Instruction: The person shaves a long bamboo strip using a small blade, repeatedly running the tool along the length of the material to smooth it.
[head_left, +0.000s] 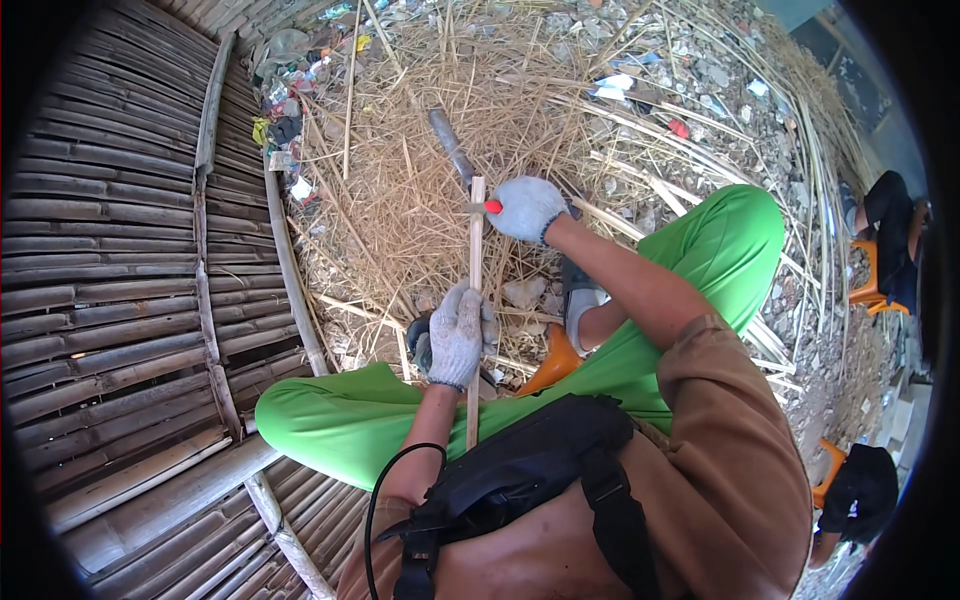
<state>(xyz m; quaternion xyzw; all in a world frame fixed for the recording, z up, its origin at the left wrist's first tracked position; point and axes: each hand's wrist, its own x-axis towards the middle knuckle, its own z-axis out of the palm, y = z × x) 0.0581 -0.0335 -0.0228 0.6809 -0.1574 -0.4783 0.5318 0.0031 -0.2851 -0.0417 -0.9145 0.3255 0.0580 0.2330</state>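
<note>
Both my hands wear white knit gloves. My left hand (pixel 457 335) is closed round a long pale bamboo strip (pixel 476 240), which stands away from my body between my knees. Its near end passes below the hand to my lap. In my right hand (pixel 528 210) is a knife (pixel 493 207) with a red handle. The short blade lies across the strip near its far end; whether it bites into the wood I cannot tell. Just beyond that end, a dark round tube or pole (pixel 452 145) lies over the shavings, its near part hidden behind the strip and hand.
Bamboo shavings (pixel 385 220) cover the ground ahead. A bamboo slat wall or platform (pixel 110 270) fills the left side. Long split strips (pixel 690 180) and rubble lie at right. An orange plastic stool (pixel 550 365) shows beneath me. Two people (pixel 862 490) sit at the far right.
</note>
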